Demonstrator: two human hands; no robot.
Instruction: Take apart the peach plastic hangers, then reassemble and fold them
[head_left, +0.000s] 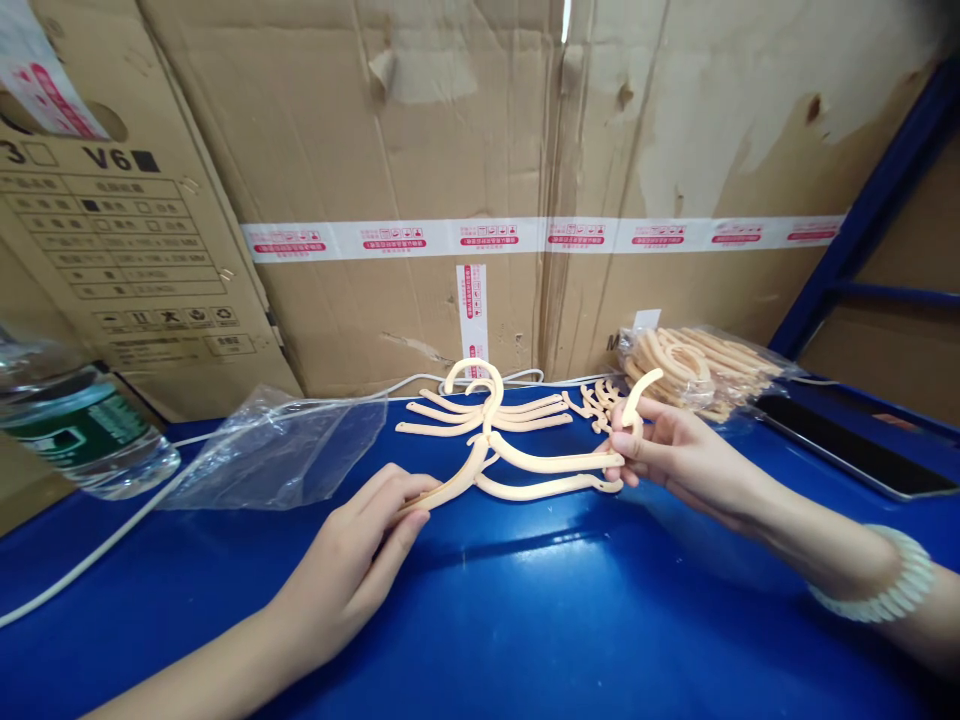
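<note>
- The left hand pinches the left tip, and the right hand the right tips, of what look like two cream hangers, low over the blue desk.
- Their long axis runs left to right; the hooks point away, toward the cardboard boxes.
- Behind them lies a loose pile, too overlapped to count.
- One empty bag lies left, one full bag right, and one bottle far left.
</note>
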